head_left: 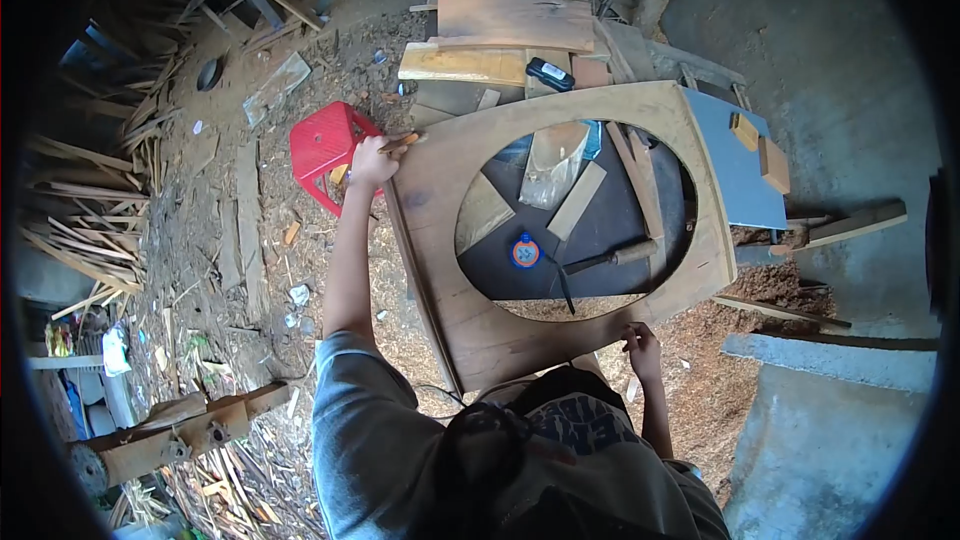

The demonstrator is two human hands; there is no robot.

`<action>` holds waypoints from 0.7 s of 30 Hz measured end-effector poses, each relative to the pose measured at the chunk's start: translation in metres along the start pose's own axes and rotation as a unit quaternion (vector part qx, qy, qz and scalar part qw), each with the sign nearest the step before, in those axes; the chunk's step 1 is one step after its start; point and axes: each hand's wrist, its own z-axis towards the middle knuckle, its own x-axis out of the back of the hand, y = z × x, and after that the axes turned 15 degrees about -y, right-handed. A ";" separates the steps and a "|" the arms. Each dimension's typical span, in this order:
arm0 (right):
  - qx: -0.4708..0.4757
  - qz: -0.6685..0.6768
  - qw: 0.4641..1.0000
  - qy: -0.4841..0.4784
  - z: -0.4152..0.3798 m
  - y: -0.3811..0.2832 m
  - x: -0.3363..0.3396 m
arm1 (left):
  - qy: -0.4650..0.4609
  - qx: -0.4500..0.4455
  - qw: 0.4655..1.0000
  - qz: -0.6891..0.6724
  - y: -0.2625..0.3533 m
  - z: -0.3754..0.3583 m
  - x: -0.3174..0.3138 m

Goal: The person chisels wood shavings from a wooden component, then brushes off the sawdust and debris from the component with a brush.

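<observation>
A wooden panel (425, 175) with a large oval cut-out lies in front of me. At its far left corner, my left hand (373, 162) is closed on a small brown stick-like piece (402, 142), whose exact kind I cannot tell. My right hand (643, 352) is at the panel's near edge, empty, with loosely bent fingers apart. Through the oval show a dark surface, a clear plastic bag (553, 168), a short wood strip (577, 201), a round blue and orange item (525, 252) and a tool with a wooden handle (633, 252).
A red plastic stool (325, 143) stands left of the panel. Boards (515, 22) and a black case (550, 74) lie beyond it. On the right is a blue-grey board (735, 160) bearing wood blocks (773, 164). Sawdust (700, 380) and wood scraps (90, 240) cover the ground.
</observation>
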 end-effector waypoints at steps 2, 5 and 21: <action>0.013 0.024 1.000 0.013 -0.004 0.005 0.001 | 0.067 -0.086 0.992 0.068 0.003 -0.015 -0.005; 0.015 0.030 0.999 0.027 -0.007 0.019 -0.002 | -0.072 -0.098 0.993 -0.006 0.012 -0.048 -0.014; 0.000 0.076 0.997 0.006 -0.017 0.018 -0.001 | 0.032 -0.028 0.998 0.053 0.009 -0.018 -0.032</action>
